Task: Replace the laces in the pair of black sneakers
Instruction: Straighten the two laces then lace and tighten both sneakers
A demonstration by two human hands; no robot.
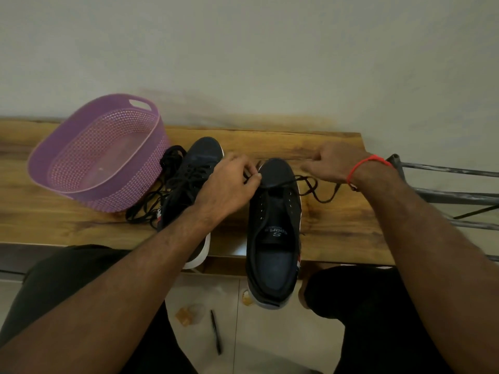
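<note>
Two black sneakers stand on the wooden table (337,228), toes pointing away from me. The right sneaker (274,228) has bare eyelets except at the toe end, where a black lace (310,188) runs through the lowest pair. My left hand (232,182) pinches the lace's left end beside the toe. My right hand (334,163) holds the other end out to the right, and the lace loops loosely on the table under it. The left sneaker (193,179) is laced and partly hidden by my left forearm.
A purple perforated basket (102,155) sits at the table's left, tilted up at the back. Loose black laces (145,209) lie between it and the left sneaker. A metal frame (445,184) is at the right. A pen (216,333) lies on the floor below.
</note>
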